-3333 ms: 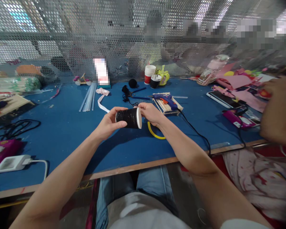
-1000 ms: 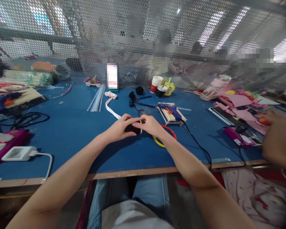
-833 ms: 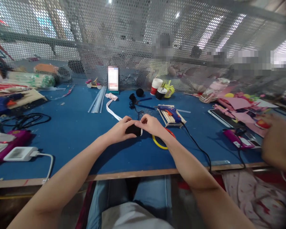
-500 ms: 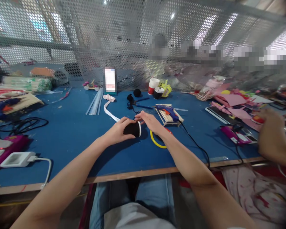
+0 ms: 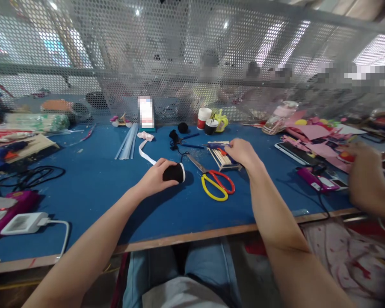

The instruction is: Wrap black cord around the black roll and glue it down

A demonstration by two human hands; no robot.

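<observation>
Light from above (soft shadows); edges stretched.

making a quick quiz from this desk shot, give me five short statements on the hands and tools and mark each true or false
1. The left hand holds a black cup. True.
2. The right hand is on the scissors. False: it is at the glue gun, and the scissors lie apart from both hands.
3. The scissors have one red handle and one yellow. True.
4. The held cup stands upright. False: it is tipped on its side, its white edge facing right.
5. The clear sticks lie to the left of the scissors. True.
</observation>
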